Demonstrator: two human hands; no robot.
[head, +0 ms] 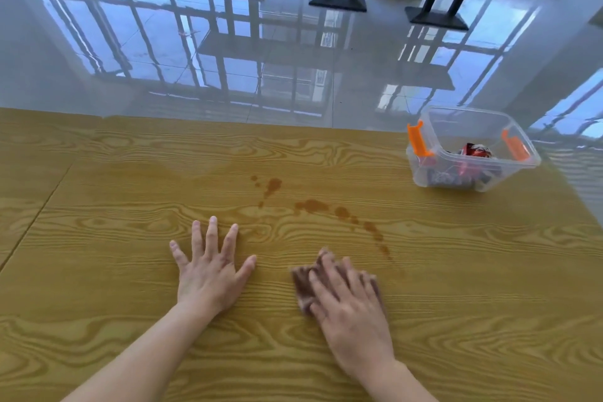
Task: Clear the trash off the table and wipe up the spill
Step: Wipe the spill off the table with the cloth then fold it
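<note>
A brown spill [313, 206] runs in blotches and drops across the middle of the wood-grain table [114, 173], trailing down to the right. My right hand [352, 310] presses flat on a brown cloth [303, 284], just below and to the left of the spill's lower end. My left hand [212, 268] lies flat on the table with fingers spread, holding nothing, left of the cloth. A clear plastic bin [470, 153] with orange latches stands at the table's far right corner, and crumpled wrappers [474, 151] lie inside it.
The table's far edge runs across the middle of the view, and its right edge slants down past the bin. Beyond lies a glossy tiled floor [293, 59] with black table pedestals [337, 2] standing at the back.
</note>
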